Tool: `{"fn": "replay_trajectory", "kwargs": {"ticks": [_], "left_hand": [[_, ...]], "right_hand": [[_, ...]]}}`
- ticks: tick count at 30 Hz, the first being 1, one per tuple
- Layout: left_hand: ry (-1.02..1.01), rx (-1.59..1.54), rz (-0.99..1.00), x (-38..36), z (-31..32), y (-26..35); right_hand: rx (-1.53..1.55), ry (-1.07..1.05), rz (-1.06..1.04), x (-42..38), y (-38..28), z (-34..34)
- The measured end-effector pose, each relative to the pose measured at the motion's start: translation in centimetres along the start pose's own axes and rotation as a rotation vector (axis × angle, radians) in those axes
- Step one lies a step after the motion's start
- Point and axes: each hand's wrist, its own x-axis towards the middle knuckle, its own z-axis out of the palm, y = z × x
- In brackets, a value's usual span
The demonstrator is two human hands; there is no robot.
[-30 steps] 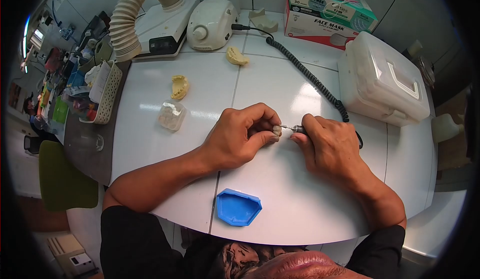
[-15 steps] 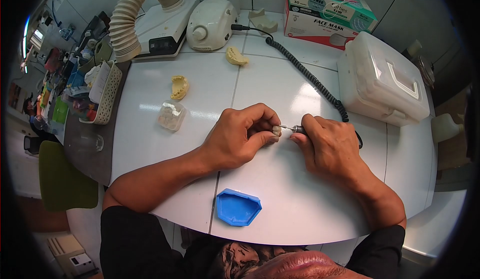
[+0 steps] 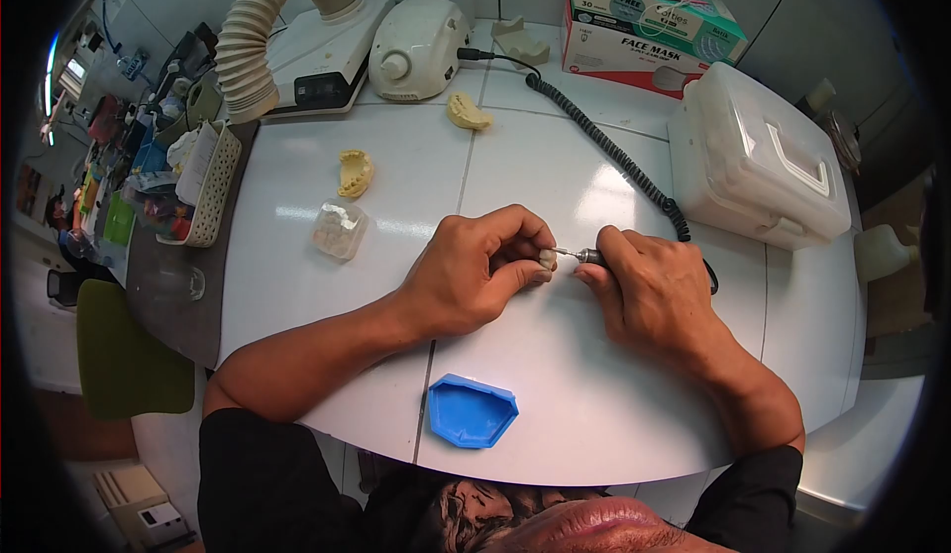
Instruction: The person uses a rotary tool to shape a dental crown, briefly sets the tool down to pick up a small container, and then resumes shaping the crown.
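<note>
Between thumb and fingers, my left hand (image 3: pixel 480 271) pinches a small, pale tooth-like piece (image 3: pixel 547 258), perhaps a dental crown; much of it is hidden by the fingertips. My right hand (image 3: pixel 659 280) is wrapped round a rotary handpiece (image 3: pixel 591 256), whose thin metal bur points left and meets or nearly meets the piece. From behind that hand a black coiled cord (image 3: pixel 609 147) runs up to the white control unit (image 3: pixel 421 50). Below my hands lies a blue tray (image 3: pixel 474 414). Two yellowish dental casts (image 3: pixel 355 173) and a clear small box (image 3: pixel 340 230) rest to the upper left.
A ribbed hose (image 3: pixel 246 53) arches over a white dust-extractor-like box (image 3: pixel 337 67) at the back left. Face mask boxes (image 3: pixel 644 53) stand at the back. A white lidded case (image 3: pixel 758 162) takes up the right side, and a cluttered basket (image 3: pixel 213 186) the left.
</note>
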Motion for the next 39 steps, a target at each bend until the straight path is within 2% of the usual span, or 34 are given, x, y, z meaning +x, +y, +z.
{"fn": "replay_trajectory", "kwargs": {"ticks": [26,34,39], "left_hand": [[0.010,0.016,0.012,0.1,0.0,0.0],[0.066,0.024,-0.035,0.2,0.0,0.4],[0.088,-0.047,0.003,0.5,0.2,-0.7]], "right_hand": [[0.006,-0.031,-0.023,0.0,0.0,-0.3],[0.028,0.002,0.044,0.1,0.1,0.1],[-0.022,0.000,0.113,0.1,-0.2,0.2]]}}
